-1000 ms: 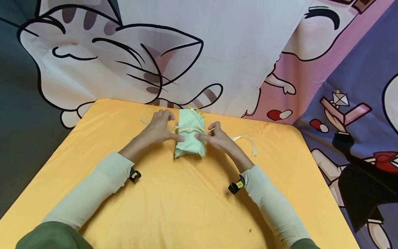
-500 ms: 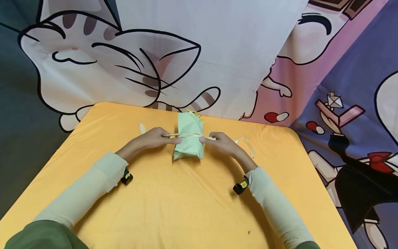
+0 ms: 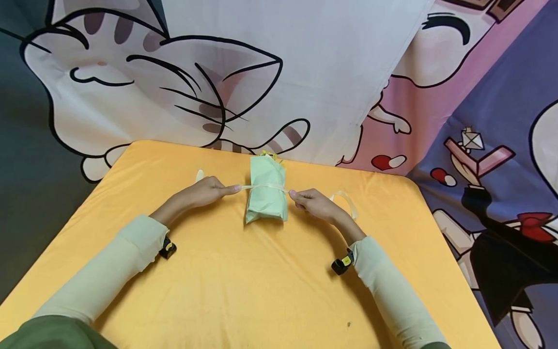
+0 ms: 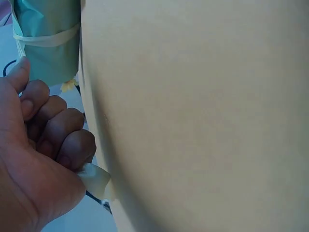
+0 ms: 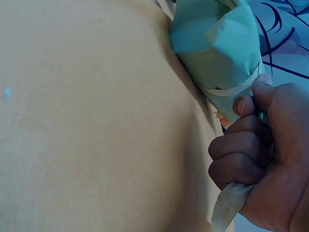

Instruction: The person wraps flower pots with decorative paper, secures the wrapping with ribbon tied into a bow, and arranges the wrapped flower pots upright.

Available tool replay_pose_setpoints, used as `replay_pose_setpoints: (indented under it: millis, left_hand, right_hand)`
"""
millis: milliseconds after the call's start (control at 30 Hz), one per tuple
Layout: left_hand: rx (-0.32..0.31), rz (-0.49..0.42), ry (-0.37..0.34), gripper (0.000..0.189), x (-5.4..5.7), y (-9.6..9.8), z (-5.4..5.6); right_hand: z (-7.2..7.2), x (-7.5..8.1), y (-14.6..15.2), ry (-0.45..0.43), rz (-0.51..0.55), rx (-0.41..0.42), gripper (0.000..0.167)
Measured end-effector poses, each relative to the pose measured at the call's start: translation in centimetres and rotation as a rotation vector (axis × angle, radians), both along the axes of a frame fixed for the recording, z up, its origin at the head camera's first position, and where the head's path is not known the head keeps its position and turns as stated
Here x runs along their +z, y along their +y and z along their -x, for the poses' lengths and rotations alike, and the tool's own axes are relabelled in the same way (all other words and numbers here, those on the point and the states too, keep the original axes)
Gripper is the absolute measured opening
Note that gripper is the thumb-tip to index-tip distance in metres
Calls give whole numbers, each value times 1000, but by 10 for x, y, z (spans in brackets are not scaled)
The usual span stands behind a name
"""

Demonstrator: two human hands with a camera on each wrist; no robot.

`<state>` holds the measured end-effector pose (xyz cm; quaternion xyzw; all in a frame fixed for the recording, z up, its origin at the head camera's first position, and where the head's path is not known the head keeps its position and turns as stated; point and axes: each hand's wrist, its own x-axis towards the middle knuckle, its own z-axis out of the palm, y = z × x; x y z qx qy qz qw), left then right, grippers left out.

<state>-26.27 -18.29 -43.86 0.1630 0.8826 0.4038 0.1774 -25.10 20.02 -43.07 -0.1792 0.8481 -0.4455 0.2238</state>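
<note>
A parcel in pale green paper (image 3: pixel 266 203) lies on the yellow-covered table, yellow bits showing at its far end. Round its middle runs a cream ribbon (image 3: pixel 267 185), drawn taut to both sides. My left hand (image 3: pixel 198 194) grips one length of ribbon left of the parcel, fingers curled; the loose tail (image 4: pixel 94 179) comes out below the little finger. To the parcel's right, my right hand (image 3: pixel 316 202) holds the other length between thumb and curled fingers, its tail (image 5: pixel 229 205) hanging from the fist. Whether a knot sits on the ribbon cannot be told.
The yellow tablecloth (image 3: pixel 253 281) spreads around the parcel and under both arms. Behind the table hangs a cloth printed with a cartoon cat (image 3: pixel 144 87); another printed cloth (image 3: pixel 492 194) hangs at the right. A small dark speck (image 3: pixel 348 324) marks the cloth near the front right.
Both hands have taken hold of the ribbon ends and moved apart, away from the parcel. The ribbon, loose and raised on top before, now lies tight and flat across the paper.
</note>
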Motion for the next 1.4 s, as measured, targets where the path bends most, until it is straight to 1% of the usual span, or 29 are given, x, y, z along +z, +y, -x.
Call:
replay_pose_setpoints:
  millis: [167, 233, 367, 467, 533, 600, 633, 700, 833, 900, 967, 1033, 1133, 1167, 1200, 1267, 1300, 1367, 1400]
  left_hand:
    - [-10, -37, 5, 73, -1, 0, -2]
    - [-12, -48, -8, 73, -1, 3, -3]
    - [-18, -3, -5, 72, -4, 13, -3]
    - [-35, 44, 42, 72, -5, 18, -1]
    - [-40, 67, 70, 72, -3, 20, 0]
    - [-53, 90, 85, 68, -2, 21, 0]
    - [-61, 96, 81, 66, 0, 22, 0]
    - [-72, 111, 70, 62, 2, 22, -1]
    - [-94, 145, 63, 56, 10, 23, -2]
    - [-82, 149, 78, 55, 14, 23, -3]
    - [-62, 99, 58, 57, 17, 24, -2]
    - [-38, 6, 24, 57, 18, 26, -2]
    - [26, -193, -82, 51, 19, 32, -2]
    - [55, -259, -107, 47, 19, 34, -3]
    - [84, -316, -116, 43, 19, 38, -5]
    - [139, -427, -105, 36, 20, 45, -8]
    - [158, -474, -84, 32, 20, 49, -10]
    - [177, -544, -25, 27, 22, 57, -13]
    - [174, -567, 10, 25, 23, 60, -15]
  right_hand:
    - [-1, 0, 3, 28, -14, -12, 70]
    - [-2, -1, 5, 41, -29, -19, 71]
    - [-3, -4, 10, 86, -74, -28, 71]
    - [-2, -3, 11, 114, -99, -33, 67]
    - [-1, 0, 10, 122, -121, -35, 61]
    - [0, 4, 9, 128, -156, -35, 50]
    - [1, 7, 8, 130, -163, -41, 44]
    - [0, 14, 3, 155, -159, -62, 39]
    - [-4, 25, -16, 226, -72, -91, 52]
    - [-9, 26, -26, 256, -49, -92, 52]
    - [-12, 26, -35, 261, -50, -86, 53]
    - [-14, 26, -40, 269, -67, -92, 54]
    - [-14, 28, -43, 269, -84, -98, 55]
    - [-15, 30, -43, 268, -89, -95, 55]
    - [-15, 31, -44, 266, -95, -92, 55]
    - [-16, 33, -45, 261, -106, -85, 55]
    - [-16, 34, -46, 258, -114, -84, 55]
    - [-16, 36, -47, 262, -133, -82, 54]
    - [-16, 37, -48, 265, -144, -80, 55]
